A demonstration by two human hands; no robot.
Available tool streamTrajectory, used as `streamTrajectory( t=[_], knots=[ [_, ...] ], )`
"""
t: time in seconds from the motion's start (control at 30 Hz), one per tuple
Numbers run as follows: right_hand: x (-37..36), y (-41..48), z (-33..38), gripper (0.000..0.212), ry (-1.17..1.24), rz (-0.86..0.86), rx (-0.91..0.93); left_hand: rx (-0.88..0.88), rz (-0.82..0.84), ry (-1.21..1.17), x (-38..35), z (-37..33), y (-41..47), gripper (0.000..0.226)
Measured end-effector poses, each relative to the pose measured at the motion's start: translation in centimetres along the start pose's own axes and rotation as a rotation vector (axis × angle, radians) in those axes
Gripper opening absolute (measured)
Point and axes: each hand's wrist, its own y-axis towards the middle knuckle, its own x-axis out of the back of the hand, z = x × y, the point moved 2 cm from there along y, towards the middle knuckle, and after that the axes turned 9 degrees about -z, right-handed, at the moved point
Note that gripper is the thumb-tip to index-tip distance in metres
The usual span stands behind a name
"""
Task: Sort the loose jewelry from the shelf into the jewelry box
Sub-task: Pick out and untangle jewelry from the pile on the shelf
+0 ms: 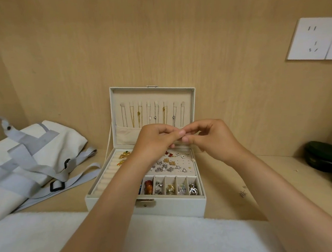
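Just two hands over one jewelry box

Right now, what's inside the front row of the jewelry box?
Five slots of the jewelry box show an amber-red piece, then silver and gold pieces. The left forearm covers the slots further left, apart from a blue glimpse.
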Motion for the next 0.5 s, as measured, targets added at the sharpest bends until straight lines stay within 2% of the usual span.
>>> streamTrajectory(
  t=[0.2, 0.37, 0.4, 0.5],
  knots=[
    [0.4, -0.1, -0.9, 0.014, -0.017, -0.088, -0.059, -0.077, 0.111, 0.119, -0.2, -0.2, -0.2, 0.007],
    [0.8, -0.4, -1.1, 0.012, -0.094, -0.048, -0.075, -0.087, 0.119, 0.194, -0.8, 0.4, -0.2, 0.008],
    [0.9, -0.3, -1.2, 0.010, -0.184, -0.036, -0.063, -0.095, 0.117, 0.233, -0.8, 0.6, -0.2, 0.008],
    [0.9, -0.3, -1.5, 0.007, -0.698, 0.026, 0.088, -0.226, 0.121, 0.526, -0.7, 0.9, 0.0, 0.012]
  ],
)
